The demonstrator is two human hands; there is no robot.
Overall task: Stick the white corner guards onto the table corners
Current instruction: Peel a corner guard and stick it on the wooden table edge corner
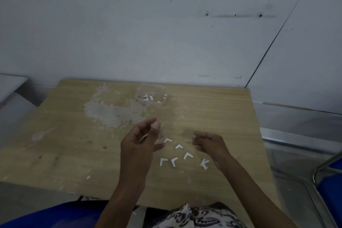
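Observation:
Several white L-shaped corner guards [179, 146] lie loose on the wooden table [222, 116], near its front middle. My left hand [140, 144] hovers just left of them, fingers curled, with a small white corner guard [143, 138] pinched against the palm side; a blurred pale bit shows by the thumb. My right hand [209, 144] hangs above the table to the right of the guards, fingers loosely curled, and nothing shows in it. One guard [204, 164] lies just below the right wrist.
A clear plastic tub [162, 89] with more white pieces stands at the back middle of the table, against the white wall. A grey scraped patch [111, 111] marks the tabletop. A blue chair with a metal frame [325, 181] stands at the right.

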